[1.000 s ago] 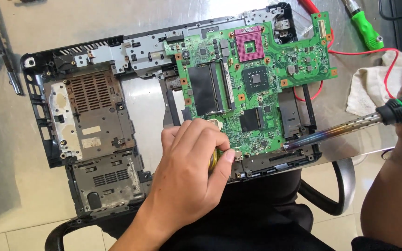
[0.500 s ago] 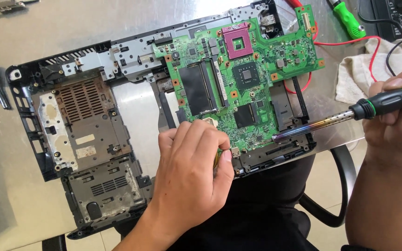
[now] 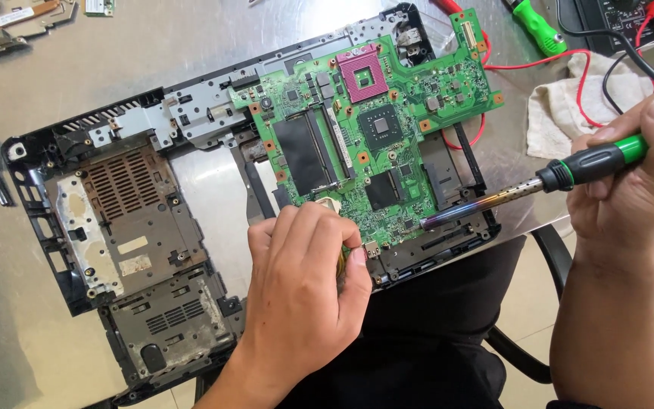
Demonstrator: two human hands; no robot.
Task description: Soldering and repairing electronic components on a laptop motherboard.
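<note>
A green circuit board [image 3: 376, 132] with a pink square socket lies in a black laptop chassis [image 3: 126, 227] on a metal table. My left hand [image 3: 304, 291] rests on the board's near edge, fingers curled, pinching something small and yellowish that I cannot make out. My right hand [image 3: 637, 193] grips a soldering iron [image 3: 524, 193] by its black and green handle. The iron's discoloured metal tip touches the board's near right part.
A second green-handled tool [image 3: 535, 26] lies at the table's far right, with red wires [image 3: 569, 57] and a white cloth [image 3: 569, 106] beside it. A copper heat pipe part [image 3: 9, 23] lies at the far left. A chair's black armrest [image 3: 546, 250] shows below the table edge.
The view has shifted, so everything sits a little further right in frame. The iron's tip has moved in closer to the board's near edge. My left hand stays in place.
</note>
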